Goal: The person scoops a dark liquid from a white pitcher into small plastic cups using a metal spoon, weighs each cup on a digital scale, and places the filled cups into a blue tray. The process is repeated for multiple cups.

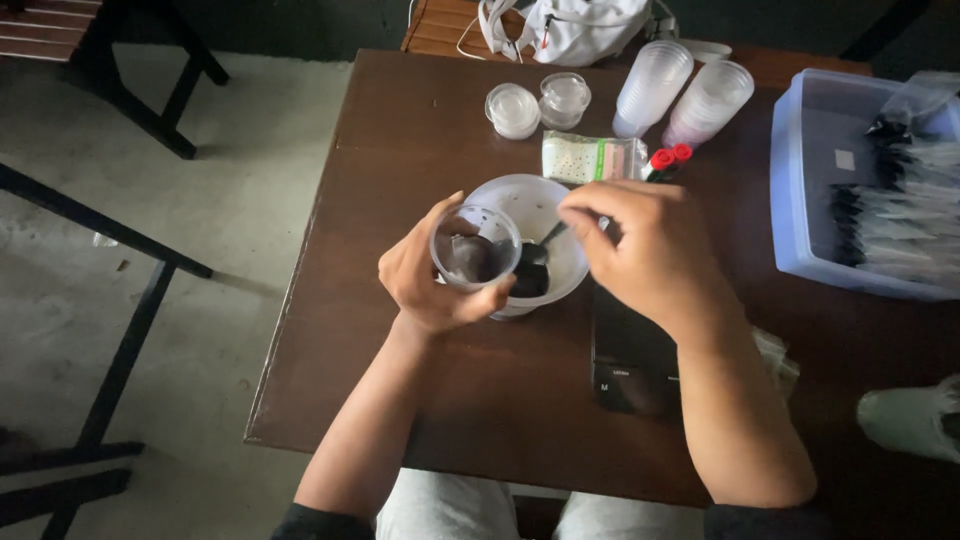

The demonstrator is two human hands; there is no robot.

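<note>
L hand (425, 275) grips cup (475, 248), tilted over bowl (535, 215); R hand (650, 250) pinches spoon (540, 248), axis slanting down-left to cup.

The place looks like a small café or drinks stall with a makeshift preparation spot. A dark wooden table (420, 400) stands on a bare concrete floor (230, 200), with black metal furniture legs (130, 340) beside it. On the table lie stacks of clear disposable cups (680, 90), small lidded plastic tubs (540, 103), a sealed packet (590, 157) and a blue plastic bin (800, 190) filled with bagged items. A slatted wooden seat (440, 25) stands beyond.
</note>
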